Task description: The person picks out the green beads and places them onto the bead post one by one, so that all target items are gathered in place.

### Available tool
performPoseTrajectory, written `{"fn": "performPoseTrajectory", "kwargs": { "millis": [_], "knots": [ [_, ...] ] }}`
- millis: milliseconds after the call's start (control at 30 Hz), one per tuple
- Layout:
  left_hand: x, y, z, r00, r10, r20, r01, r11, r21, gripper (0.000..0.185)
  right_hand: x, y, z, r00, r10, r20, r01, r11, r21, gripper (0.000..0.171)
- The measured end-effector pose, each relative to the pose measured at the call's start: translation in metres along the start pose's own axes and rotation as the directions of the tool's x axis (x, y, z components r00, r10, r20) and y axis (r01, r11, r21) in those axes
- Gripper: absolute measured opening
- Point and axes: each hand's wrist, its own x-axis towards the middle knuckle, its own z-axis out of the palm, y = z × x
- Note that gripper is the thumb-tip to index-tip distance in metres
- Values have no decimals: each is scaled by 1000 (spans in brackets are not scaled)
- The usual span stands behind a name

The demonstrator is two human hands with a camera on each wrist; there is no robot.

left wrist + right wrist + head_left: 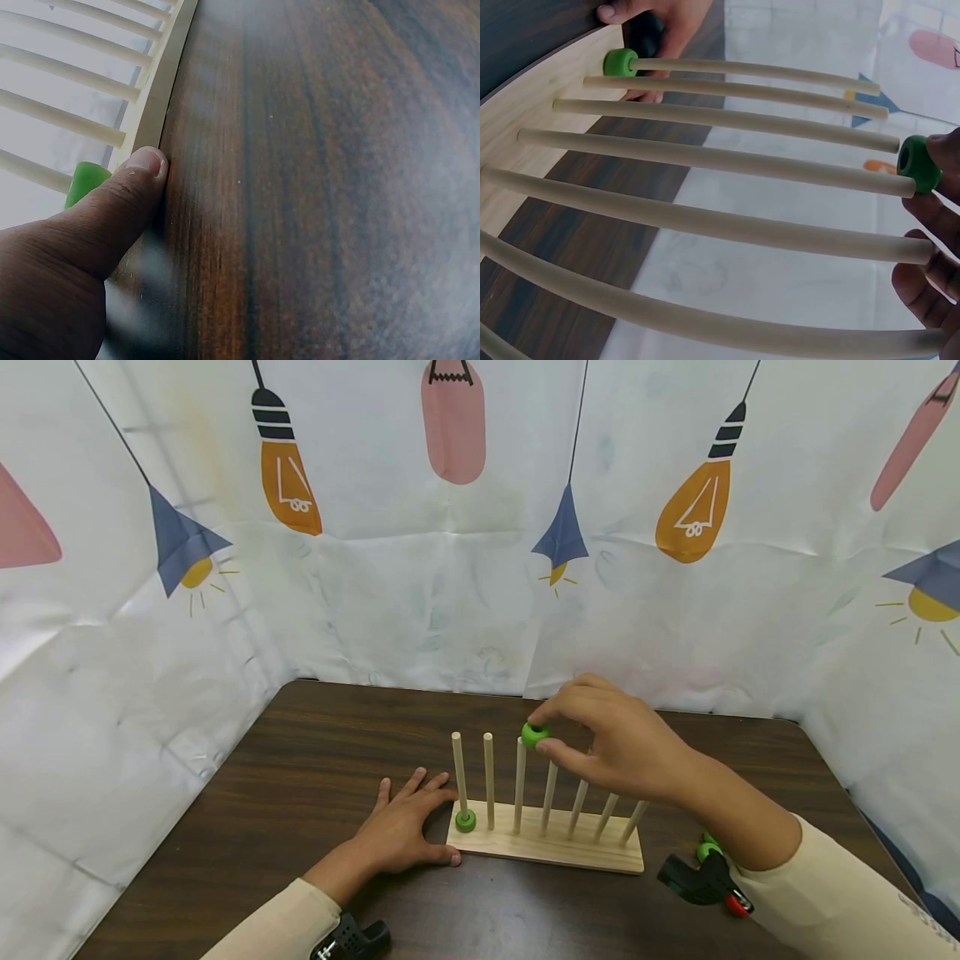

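A pale wooden base [543, 847] bears a row of several upright pegs [490, 781]. One green bead [466, 821] sits at the foot of the leftmost peg. My right hand [626, 743] pinches another green bead [536, 735] between thumb and fingers, close to the tops of the middle pegs. In the right wrist view the held bead [920, 163] shows its hole, and I cannot tell whether it touches a peg. At the base's left end rests my left hand [405, 827], fingers spread. Its thumb [124, 191] touches the front edge of the base.
Green beads [707, 847] and a red one [737, 906] lie right of the base, partly hidden by the right wrist's black camera mount [701, 881]. The dark wooden table [247, 827] meets a white sheet [442, 610] printed with lamps behind.
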Motion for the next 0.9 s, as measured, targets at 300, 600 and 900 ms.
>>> {"fn": "performPoseTrajectory", "kwargs": {
  "millis": [300, 600, 900],
  "knots": [
    [0, -1, 0, 1000, 1, 4, -1, 1000, -4, 85, 5, -1, 5, 1000, 12, 9, -12, 1000, 11, 21],
    [0, -1, 0, 1000, -2, 8, 3, 1000, -16, 85, 11, -4, 8, 1000, 12, 17, -12, 1000, 1, 20],
    [0, 0, -1, 1000, -7, 16, 7, 1000, -15, 86, 19, -7, 11, 1000, 2, 26, -2, 1000, 2, 21]
  ]
}}
